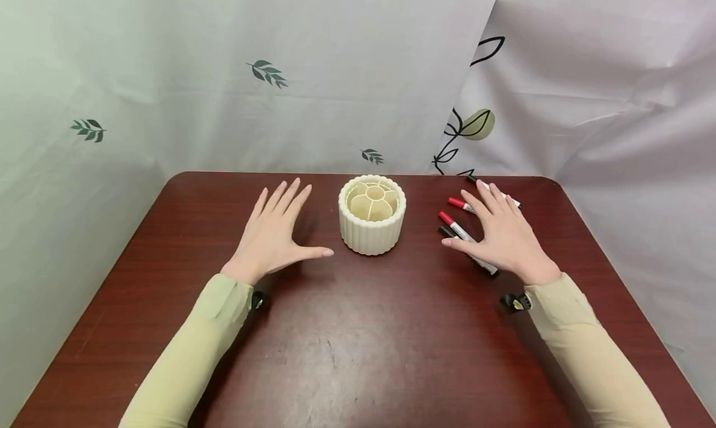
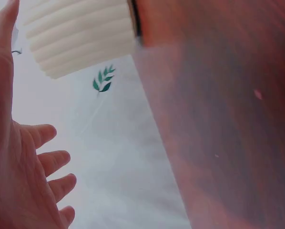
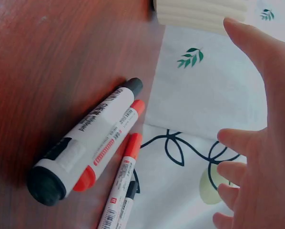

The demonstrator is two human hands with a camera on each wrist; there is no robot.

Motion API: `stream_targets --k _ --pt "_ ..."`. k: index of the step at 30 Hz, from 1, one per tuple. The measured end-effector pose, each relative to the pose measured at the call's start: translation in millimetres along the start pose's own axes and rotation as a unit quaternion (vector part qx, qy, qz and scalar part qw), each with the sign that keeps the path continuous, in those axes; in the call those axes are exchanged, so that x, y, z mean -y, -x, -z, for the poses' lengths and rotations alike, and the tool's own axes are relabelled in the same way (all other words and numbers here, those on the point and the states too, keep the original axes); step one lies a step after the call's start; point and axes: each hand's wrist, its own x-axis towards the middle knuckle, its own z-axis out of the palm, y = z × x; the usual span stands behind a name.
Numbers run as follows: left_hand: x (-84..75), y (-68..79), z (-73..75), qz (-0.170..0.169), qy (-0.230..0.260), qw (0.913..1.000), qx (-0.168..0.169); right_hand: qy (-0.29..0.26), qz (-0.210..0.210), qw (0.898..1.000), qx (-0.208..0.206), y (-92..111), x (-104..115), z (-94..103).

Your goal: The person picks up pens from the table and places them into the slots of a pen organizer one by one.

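A cream pen holder [image 1: 371, 236] with a ribbed outer wall and a divided inside stands upright near the table's far edge. To its left is my left hand [image 1: 270, 232], fingers spread, thumb pointing at the holder, nothing in its grasp. My right hand [image 1: 506, 238] hovers on the other side over several whiteboard markers, also spread and holding nothing. A black-capped marker [image 3: 95, 131] lies closest, alongside a red-capped marker [image 3: 116, 143]. Behind them lie another red-capped marker [image 3: 119, 191] and a black-capped one [image 3: 127, 207], partly hidden by the right hand in the head view.
The dark red-brown wooden table [image 1: 358, 347] has rounded far corners. A pale curtain [image 1: 196, 105] with leaf prints hangs right behind it and along both sides. Each wrist carries a small black strapped device [image 1: 259, 300].
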Motion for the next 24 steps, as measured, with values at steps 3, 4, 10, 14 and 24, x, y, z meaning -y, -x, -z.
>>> stream_targets --k 3,4,10,14,24 --pt "-3.6 -1.8 4.0 -0.004 0.011 0.9998 -0.017 -0.009 0.007 1.000 -0.014 -0.1 -2.1 2.8" --pt "-4.6 -2.9 4.8 -0.007 0.017 0.9995 -0.024 -0.015 0.009 1.000 -0.020 -0.3 -2.8 3.7" --pt "-13.9 -10.8 7.5 -0.012 0.074 0.9951 -0.064 -0.069 0.011 0.996 -0.054 0.4 -3.6 10.1" --pt "-23.6 -17.0 6.5 -0.005 0.140 0.9875 -0.073 -0.098 -0.013 0.993 -0.063 6.2 -2.1 13.4" --pt "-53.3 -34.0 -19.4 0.073 0.328 0.9407 -0.049 -0.113 -0.048 0.992 -0.036 26.7 -6.5 16.6"
